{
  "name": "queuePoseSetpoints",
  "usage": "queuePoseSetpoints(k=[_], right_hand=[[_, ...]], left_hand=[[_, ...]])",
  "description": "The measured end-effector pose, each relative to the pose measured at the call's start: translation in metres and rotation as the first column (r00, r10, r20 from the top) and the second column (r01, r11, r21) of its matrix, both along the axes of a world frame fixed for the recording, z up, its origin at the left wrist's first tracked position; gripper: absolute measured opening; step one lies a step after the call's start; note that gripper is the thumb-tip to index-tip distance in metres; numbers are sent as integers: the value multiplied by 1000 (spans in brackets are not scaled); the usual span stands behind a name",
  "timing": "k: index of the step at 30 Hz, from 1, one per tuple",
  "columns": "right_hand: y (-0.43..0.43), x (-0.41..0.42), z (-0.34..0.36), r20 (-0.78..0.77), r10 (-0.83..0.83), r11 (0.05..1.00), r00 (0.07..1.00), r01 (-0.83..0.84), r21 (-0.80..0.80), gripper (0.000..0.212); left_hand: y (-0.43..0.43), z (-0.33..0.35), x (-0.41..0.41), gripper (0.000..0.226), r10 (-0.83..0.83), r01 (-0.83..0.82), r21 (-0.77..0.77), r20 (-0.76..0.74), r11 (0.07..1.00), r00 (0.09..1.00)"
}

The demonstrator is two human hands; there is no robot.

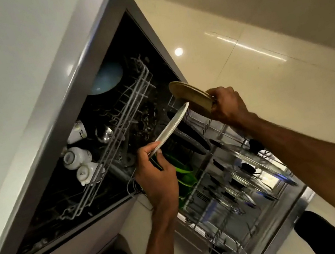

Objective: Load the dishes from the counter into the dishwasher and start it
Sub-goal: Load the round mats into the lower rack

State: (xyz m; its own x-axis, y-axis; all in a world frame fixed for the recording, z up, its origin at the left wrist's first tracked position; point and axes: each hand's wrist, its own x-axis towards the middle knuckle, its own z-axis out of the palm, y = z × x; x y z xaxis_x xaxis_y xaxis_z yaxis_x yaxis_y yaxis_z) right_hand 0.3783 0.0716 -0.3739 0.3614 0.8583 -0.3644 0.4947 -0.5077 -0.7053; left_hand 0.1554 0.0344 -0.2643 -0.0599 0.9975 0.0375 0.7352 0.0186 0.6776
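Left hand (pixel 156 174) pinched white plate (pixel 173 124), right hand (pixel 227 103) gripped brown plate (pixel 192 98); rims close; I feared clash, chip over rack (pixel 242 156).

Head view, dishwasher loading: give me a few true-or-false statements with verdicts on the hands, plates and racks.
1. The left hand holds a white plate. True.
2. The right hand is empty. False: it grips a brown plate.
3. White cups sit in the upper rack. True.
4. The lower rack is pushed fully in. False: it is pulled out, with green items in it.
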Motion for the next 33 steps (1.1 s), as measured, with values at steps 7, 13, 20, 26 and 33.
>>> queuePoseSetpoints(k=[7,13,20,26,33], right_hand=[[16,-13,-25,-2,41,999,999,-41,-14,28],[22,-31,-42,-32,166,969,986,-169,-181,17],[7,-42,-57,-15,261,933,965,-256,-251,12],[2,-25,-15,-101,219,974,970,-212,76,68],[-8,20,22,-225,140,910,964,-36,412,18]], left_hand=[[-2,-3,-12,22,-20,20,-4,-6,1000,1000],[0,-7,-20,23,-26,26,-26,-5,999,1000],[9,-7,-23,23,-44,44,-32,-3,999,999],[32,-7,-2,21,-158,158,-2,-42,987,986],[83,-12,60,24,-309,302,113,50,947,950]])
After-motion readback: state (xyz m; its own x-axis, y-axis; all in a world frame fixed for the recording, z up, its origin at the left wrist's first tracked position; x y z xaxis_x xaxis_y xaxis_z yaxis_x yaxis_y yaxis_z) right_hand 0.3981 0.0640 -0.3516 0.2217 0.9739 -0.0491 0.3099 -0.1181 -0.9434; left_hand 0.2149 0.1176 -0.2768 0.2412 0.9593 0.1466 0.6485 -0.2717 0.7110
